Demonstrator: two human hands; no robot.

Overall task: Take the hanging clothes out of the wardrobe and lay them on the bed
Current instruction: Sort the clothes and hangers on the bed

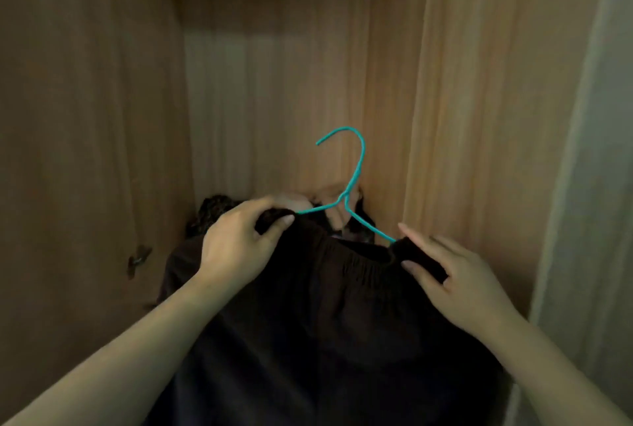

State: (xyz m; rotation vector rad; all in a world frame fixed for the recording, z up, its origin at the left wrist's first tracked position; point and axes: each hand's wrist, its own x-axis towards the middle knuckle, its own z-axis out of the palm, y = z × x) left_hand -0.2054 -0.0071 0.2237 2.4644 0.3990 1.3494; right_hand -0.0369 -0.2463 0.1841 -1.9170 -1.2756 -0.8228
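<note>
Garment (325, 323), dark, on teal hanger (356, 165) sits low inside wardrobe (102, 117): left hand (236, 244) grips its left shoulder, right hand (455, 275) pinches the right one, hook upright between and above them.

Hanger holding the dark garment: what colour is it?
The hanger is teal, clearest in the head view.

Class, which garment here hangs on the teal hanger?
The plain dark brown garment, draped over the teal hanger and held by left hand and right hand; the speckled garment behind lies heaped, no hanger showing.
</note>
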